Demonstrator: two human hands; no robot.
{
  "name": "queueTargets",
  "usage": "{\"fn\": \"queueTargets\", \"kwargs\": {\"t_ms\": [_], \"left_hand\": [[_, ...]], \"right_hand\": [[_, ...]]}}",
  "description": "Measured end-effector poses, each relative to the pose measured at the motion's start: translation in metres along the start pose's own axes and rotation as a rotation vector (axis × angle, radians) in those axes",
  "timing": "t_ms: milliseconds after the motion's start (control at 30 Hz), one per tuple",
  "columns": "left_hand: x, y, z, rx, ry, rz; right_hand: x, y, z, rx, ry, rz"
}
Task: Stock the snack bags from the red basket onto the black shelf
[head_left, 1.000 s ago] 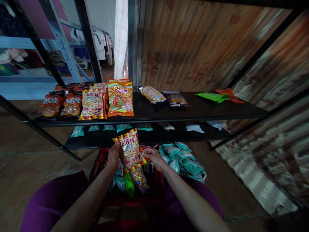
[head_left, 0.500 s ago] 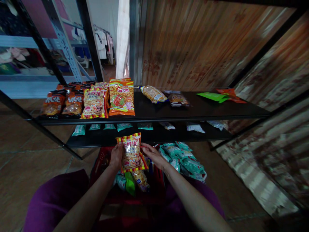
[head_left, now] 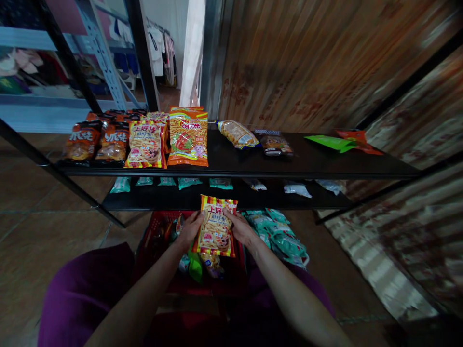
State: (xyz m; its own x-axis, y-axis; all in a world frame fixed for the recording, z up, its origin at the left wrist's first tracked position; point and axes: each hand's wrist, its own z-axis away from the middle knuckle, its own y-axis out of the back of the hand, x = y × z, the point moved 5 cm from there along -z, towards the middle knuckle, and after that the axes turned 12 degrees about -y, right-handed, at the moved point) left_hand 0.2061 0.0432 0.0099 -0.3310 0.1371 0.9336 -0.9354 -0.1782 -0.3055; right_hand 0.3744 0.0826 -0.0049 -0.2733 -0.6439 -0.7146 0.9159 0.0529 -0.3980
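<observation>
Between my two hands is a yellow-and-red bag of prawn crackers [head_left: 216,230], its printed front facing me. My left hand [head_left: 191,226] grips the bag's left edge, and my right hand [head_left: 240,226] is closed on its right edge with the thumb on the front. Below the bag is a red basket [head_left: 144,258] that holds several snack packs, among them a green pack [head_left: 195,268] and a clear-and-blue pack [head_left: 212,265]. Similar bags of prawn crackers [head_left: 146,144] stand on the shelf ahead.
On the black upper shelf [head_left: 231,166] stand dark-orange packs [head_left: 114,140], an orange noodle-snack bag [head_left: 188,137], a peanut-coloured pack [head_left: 238,134] and a green pouch [head_left: 329,142]. Small teal packs [head_left: 190,182] lie on the lower shelf [head_left: 144,200]. Teal bags [head_left: 280,236] are heaped right of the basket.
The bag of prawn crackers has moved to the right and turned more upright. My right hand, earlier at its edge, now has a firmer hold. The view has shifted slightly.
</observation>
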Motion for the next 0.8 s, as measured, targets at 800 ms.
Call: {"fn": "queueTargets", "kwargs": {"t_ms": [800], "left_hand": [[-0.044,0.029,0.034,0.113,0.088,0.019]], "right_hand": [[0.015,0.005,0.001,-0.074,-0.088,0.060]]}}
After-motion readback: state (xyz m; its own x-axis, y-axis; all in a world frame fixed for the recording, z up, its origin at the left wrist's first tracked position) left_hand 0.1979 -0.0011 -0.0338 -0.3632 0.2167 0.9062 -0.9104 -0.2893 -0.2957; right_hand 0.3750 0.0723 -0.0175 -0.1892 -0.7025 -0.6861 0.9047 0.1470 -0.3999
